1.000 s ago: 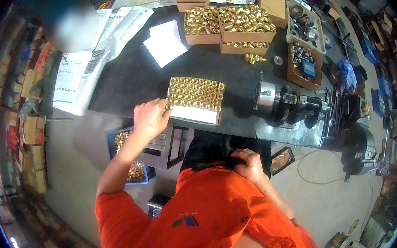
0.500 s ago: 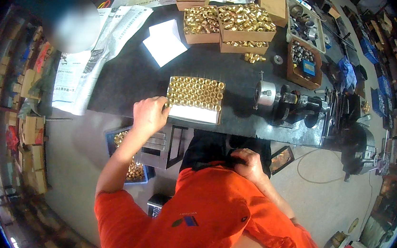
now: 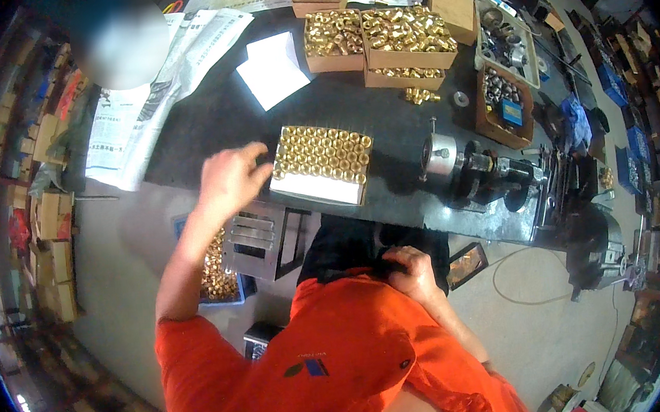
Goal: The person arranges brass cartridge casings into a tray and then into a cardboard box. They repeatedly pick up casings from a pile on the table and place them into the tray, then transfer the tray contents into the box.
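Observation:
A shallow carton [image 3: 319,191] lies near the table's front edge. Tight rows of round brass fittings [image 3: 325,151] stand in it, and a white strip shows along its near side. Just off the carton's left edge is my left hand [image 3: 234,182], thumb and fingers apart, with nothing visible between them. My right hand [image 3: 416,275] rests in my lap against dark cloth. Its fingers are curled, and whatever they may hold is hidden.
Cardboard boxes of brass fittings [image 3: 411,61] stand at the table's back. A metal chuck fixture [image 3: 443,155] sits to the right, beyond it a box of steel parts [image 3: 526,133]. Newspaper [image 3: 113,135] and white paper [image 3: 273,72] lie left. Below is a blue crate [image 3: 246,287].
My left hand has drawn back leftward from the carton's left edge, and its fingers have spread. The right hand stays in place.

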